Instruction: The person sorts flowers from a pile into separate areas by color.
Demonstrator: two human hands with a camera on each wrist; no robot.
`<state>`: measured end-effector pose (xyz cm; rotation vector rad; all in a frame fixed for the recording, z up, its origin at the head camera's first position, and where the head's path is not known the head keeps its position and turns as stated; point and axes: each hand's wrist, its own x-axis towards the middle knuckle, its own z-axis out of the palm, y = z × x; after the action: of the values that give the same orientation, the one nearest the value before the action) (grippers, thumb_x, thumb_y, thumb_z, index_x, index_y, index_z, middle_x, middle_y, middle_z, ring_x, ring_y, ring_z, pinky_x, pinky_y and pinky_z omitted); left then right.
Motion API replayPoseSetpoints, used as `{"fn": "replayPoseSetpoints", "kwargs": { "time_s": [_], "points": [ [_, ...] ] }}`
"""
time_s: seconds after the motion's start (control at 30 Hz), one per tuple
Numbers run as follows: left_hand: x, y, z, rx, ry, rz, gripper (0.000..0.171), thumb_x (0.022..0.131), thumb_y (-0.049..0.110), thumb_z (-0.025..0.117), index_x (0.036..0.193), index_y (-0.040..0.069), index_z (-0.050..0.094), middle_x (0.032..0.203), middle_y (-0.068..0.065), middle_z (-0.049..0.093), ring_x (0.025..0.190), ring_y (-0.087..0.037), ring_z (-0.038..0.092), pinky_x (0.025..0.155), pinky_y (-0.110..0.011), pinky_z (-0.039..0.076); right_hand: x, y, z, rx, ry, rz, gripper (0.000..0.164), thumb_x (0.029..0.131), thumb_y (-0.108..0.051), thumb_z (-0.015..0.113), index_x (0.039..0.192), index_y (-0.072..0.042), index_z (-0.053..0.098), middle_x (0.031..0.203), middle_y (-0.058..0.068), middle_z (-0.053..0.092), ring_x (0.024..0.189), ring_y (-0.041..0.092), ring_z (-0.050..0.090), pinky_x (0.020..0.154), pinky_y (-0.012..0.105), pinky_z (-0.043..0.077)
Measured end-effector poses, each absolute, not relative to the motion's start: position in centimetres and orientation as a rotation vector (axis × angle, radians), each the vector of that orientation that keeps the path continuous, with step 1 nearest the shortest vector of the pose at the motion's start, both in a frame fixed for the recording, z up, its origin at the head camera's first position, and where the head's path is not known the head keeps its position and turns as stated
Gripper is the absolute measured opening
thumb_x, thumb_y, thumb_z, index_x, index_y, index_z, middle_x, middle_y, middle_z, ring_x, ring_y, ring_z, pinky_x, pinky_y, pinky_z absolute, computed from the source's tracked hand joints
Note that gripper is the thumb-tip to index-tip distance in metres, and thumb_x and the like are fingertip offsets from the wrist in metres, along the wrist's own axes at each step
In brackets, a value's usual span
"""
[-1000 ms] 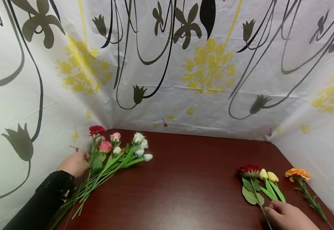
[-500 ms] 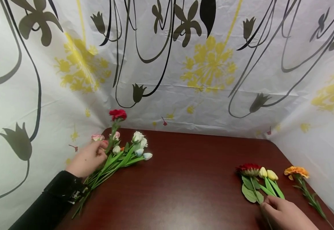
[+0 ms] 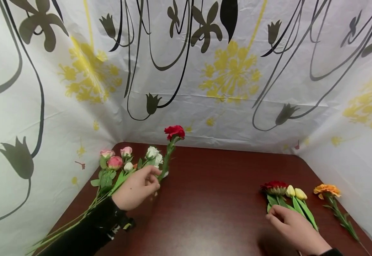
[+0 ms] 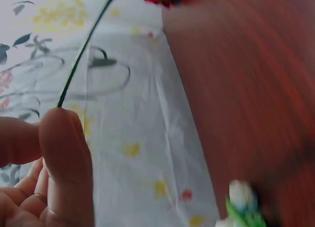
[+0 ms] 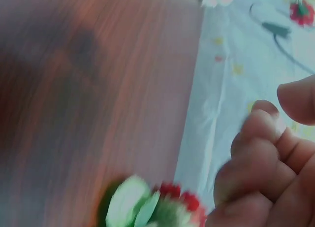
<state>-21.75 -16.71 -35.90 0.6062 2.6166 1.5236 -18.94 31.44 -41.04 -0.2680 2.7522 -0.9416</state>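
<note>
My left hand (image 3: 138,186) pinches the thin green stem (image 4: 86,52) of a red carnation (image 3: 174,132) between thumb and forefinger. The bloom stands up above the table, right of the bunch. Close over the stem of a dark red flower (image 3: 274,187) is my right hand (image 3: 288,225), its fingers loosely bent. Thumb and fingertips stand apart with nothing between them in the right wrist view, where the dark red bloom (image 5: 177,207) shows low down. Two yellow tulips (image 3: 295,192) lie beside that flower, partly behind the right hand.
At the left lie pink roses (image 3: 114,162), white roses (image 3: 152,153) and long green stems, partly hidden by my left arm. An orange flower (image 3: 327,190) lies near the right edge of the brown table (image 3: 202,206). A patterned white cloth (image 3: 179,81) hangs around the back and sides.
My left hand has lifted the red carnation off the left bunch and carried it rightward across it. My right hand has come away from the dark red flower's stem, up and left.
</note>
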Motion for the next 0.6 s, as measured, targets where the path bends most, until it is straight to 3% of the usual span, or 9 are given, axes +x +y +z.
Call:
{"fn": "replayPoseSetpoints", "kwargs": {
  "time_s": [0.3,0.6],
  "points": [
    [-21.1,-10.9,-37.2,0.595,2.233,1.802,0.032,0.095,0.002,0.066,0.123,0.000,0.051,0.091,-0.015,0.062,0.078,-0.030,0.066,0.064,-0.044,0.058,-18.5,25.2,-39.9,-0.587,2.548,-1.255,0.024,0.106,-0.038,0.053,0.103,-0.014,0.058,0.084,0.007,0.061,0.068,0.022,0.060,0.062,0.033,0.049],
    [-20.4,-5.8,-37.8,0.623,2.098,1.861,0.030,0.093,0.000,0.068,0.119,0.004,0.053,0.089,-0.011,0.064,0.073,-0.027,0.066,0.061,-0.037,0.058,-18.6,19.1,-38.8,-0.655,2.417,-1.490,0.035,0.105,-0.042,0.053,0.122,-0.012,0.053,0.100,0.010,0.058,0.071,0.021,0.056,0.066,0.035,0.049]
  ]
}}
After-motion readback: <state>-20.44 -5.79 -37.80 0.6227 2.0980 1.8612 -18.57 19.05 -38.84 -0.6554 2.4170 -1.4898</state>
